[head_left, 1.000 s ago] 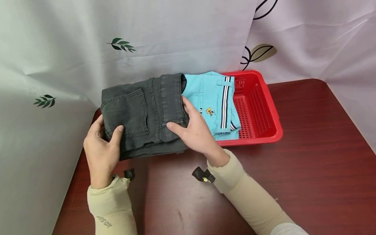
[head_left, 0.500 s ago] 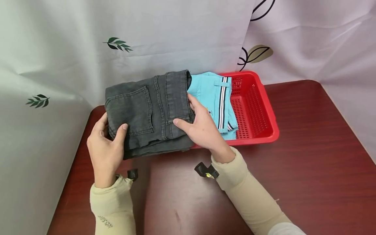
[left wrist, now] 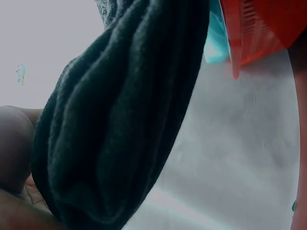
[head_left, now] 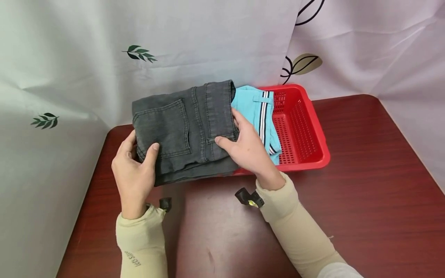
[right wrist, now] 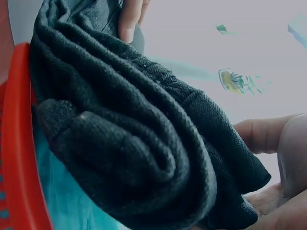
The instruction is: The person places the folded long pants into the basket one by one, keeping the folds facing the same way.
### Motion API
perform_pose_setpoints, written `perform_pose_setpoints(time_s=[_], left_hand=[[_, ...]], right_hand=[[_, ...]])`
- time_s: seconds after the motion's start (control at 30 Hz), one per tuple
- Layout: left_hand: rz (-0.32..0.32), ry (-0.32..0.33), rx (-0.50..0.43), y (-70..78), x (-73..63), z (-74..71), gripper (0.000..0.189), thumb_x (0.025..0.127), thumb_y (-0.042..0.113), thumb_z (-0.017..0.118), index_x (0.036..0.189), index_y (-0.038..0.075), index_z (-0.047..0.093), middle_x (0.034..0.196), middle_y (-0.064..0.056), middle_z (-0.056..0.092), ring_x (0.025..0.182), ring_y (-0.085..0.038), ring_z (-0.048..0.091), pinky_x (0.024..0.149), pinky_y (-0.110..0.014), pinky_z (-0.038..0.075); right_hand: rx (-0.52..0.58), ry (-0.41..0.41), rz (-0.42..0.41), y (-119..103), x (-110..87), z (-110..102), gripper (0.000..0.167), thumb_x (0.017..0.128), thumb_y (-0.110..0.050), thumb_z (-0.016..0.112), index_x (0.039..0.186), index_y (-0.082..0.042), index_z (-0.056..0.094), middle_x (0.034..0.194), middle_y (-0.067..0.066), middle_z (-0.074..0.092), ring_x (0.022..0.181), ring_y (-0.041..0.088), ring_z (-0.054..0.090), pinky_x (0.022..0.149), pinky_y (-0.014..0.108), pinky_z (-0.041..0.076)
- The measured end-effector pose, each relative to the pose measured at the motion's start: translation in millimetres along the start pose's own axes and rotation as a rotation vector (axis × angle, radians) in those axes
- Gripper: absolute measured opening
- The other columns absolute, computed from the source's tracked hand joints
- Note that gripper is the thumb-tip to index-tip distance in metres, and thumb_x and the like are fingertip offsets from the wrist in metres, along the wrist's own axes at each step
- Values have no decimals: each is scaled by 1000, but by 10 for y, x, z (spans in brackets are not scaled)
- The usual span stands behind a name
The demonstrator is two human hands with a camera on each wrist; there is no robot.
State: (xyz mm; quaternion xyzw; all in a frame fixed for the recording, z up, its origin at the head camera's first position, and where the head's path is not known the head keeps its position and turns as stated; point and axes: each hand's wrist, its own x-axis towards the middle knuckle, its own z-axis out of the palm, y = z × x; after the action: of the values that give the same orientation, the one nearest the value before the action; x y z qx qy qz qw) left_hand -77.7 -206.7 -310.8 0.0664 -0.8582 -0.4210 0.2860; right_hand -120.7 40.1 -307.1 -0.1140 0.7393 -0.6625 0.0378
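Observation:
Between my two hands is a folded pair of dark grey jeans point(head_left: 170, 127), back pocket facing up. My left hand point(head_left: 135, 170) grips its left end, thumb on top and fingers underneath. At the waistband end my right hand point(head_left: 248, 144) pinches it, thumb over a belt loop. The jeans overlap the left part of a red plastic basket point(head_left: 318, 131). Folded light blue shorts point(head_left: 247, 98) with a striped waistband lie in the basket, partly covered by the jeans. In the left wrist view the stacked layers of the jeans point(left wrist: 120, 115) show end-on; the right wrist view shows their folds point(right wrist: 139, 134) beside the basket rim point(right wrist: 21, 134).
The basket stands on a dark red wooden table point(head_left: 365, 185), close to the back. White curtains with leaf prints point(head_left: 208, 42) enclose the table at the back and sides. Small black wrist cameras point(head_left: 243, 196) stick out from both sleeves.
Both hands have carried the jeans to the right and slightly up, over more of the basket. More of the blue shorts is now covered. The grip of each hand looks the same.

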Motion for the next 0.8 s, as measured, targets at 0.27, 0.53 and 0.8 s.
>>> perform_pose_setpoints(time_s=[0.27, 0.53, 0.8], left_hand=[[-8, -10, -10, 41, 12, 87, 49, 90, 8, 74, 138, 6, 62, 125, -6, 66, 102, -10, 64, 86, -16, 47], [3, -24, -41, 81, 8, 195, 50, 89, 6, 74, 137, 6, 62, 123, -6, 67, 102, -14, 66, 87, -18, 48], [-1, -51, -115, 160, 3, 302, 49, 89, 3, 73, 137, 5, 62, 122, -5, 67, 101, -14, 66, 87, -20, 50]], right_hand=[[-3, 7, 17, -5, 17, -88, 77, 91, -6, 66, 158, -13, 29, 143, 0, 55, 119, 11, 59, 102, 36, 46], [4, 23, 5, 5, 29, -197, 76, 89, -1, 65, 157, -12, 32, 139, 3, 59, 115, 15, 62, 100, 36, 48], [-30, 39, 22, 0, 29, -332, 73, 90, -2, 65, 155, -10, 34, 135, 5, 60, 111, 19, 63, 98, 38, 49]])
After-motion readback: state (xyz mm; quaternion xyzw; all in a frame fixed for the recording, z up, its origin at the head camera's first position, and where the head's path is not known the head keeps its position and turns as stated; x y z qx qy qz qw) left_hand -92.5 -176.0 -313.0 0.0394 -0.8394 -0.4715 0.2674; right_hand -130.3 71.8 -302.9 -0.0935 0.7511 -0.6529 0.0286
